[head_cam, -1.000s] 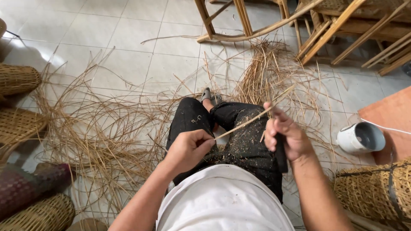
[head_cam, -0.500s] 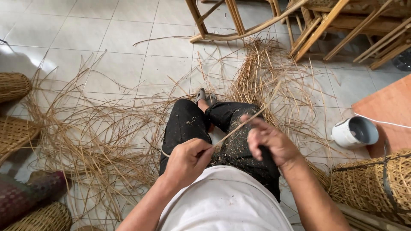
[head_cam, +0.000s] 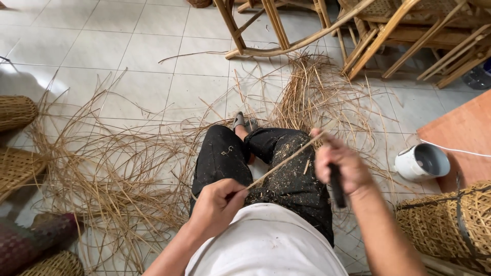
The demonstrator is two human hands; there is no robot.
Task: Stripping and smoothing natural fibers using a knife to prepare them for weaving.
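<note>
Pale floor tiles [head_cam: 102, 46] fill the head view, strewn with loose cane strands [head_cam: 107, 179] around your seat. Wooden chair frames [head_cam: 317, 30] stand at the top, with a heap of strands at their feet. Woven baskets [head_cam: 15, 112] sit along the left edge, and another basket [head_cam: 450, 225] stands at lower right. A white cup [head_cam: 422, 162] lies on the floor just beside an orange board [head_cam: 460, 133].

You sit with legs in black trousers [head_cam: 286, 174], flecked with shavings. Your left hand [head_cam: 217, 204] is clenched around the near end of a thin strip [head_cam: 284, 161], which runs diagonally across your lap. Your right hand [head_cam: 340, 166] grasps a dark handle [head_cam: 336, 185], blurred, and meets the strip's far end above your right knee.
</note>
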